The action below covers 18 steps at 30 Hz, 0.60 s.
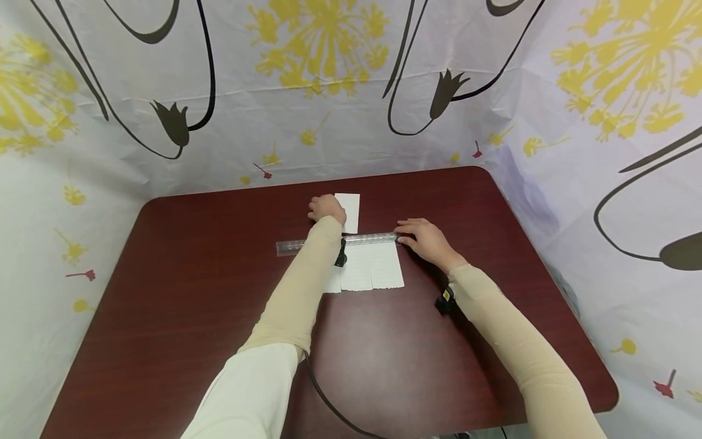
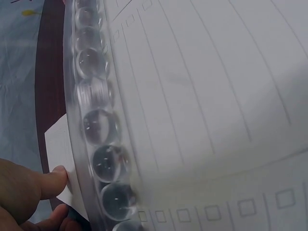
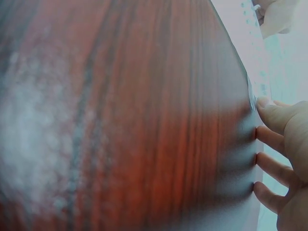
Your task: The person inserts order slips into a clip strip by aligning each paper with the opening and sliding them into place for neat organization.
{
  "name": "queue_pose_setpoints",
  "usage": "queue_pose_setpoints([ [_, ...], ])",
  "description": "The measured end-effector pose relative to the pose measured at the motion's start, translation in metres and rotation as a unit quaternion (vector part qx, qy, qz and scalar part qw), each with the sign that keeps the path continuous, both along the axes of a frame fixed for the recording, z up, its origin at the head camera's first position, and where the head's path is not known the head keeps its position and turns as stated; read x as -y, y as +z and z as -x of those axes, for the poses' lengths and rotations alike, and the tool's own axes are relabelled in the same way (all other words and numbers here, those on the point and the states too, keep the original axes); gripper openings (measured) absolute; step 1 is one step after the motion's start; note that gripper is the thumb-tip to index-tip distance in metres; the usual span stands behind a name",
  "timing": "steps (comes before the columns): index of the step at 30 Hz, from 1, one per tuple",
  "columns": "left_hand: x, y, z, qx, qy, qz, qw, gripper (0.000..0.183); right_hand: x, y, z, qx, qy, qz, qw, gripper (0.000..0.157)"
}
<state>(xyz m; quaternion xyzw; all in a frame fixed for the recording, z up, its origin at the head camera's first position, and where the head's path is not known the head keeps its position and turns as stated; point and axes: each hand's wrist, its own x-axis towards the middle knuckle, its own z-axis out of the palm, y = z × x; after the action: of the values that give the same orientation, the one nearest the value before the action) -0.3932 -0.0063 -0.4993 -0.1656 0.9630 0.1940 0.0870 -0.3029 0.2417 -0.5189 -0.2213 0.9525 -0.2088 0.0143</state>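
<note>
A clear plastic strip with a row of round bumps lies across several white lined paper sheets. Beyond it, a small white paper slip is beside my left hand. The left wrist view shows the thumb on that slip, fingers curled below; the gripped edge is partly hidden. My right hand holds the strip's right end between thumb and index finger. In the right wrist view, the other fingertips of that hand rest on the table.
All this lies on a dark red wooden table with rounded corners. Patterned white cloth hangs behind and at the sides. A black cable runs from the left sleeve over the near edge.
</note>
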Motion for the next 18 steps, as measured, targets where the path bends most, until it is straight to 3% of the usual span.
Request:
queue_pose_setpoints([
  [18,0.0018,-0.0023,0.0038,-0.007,0.003,-0.009,0.9999,0.061,-0.0008,0.0007,-0.0005,-0.005,0.000,-0.001,1.000,0.037],
])
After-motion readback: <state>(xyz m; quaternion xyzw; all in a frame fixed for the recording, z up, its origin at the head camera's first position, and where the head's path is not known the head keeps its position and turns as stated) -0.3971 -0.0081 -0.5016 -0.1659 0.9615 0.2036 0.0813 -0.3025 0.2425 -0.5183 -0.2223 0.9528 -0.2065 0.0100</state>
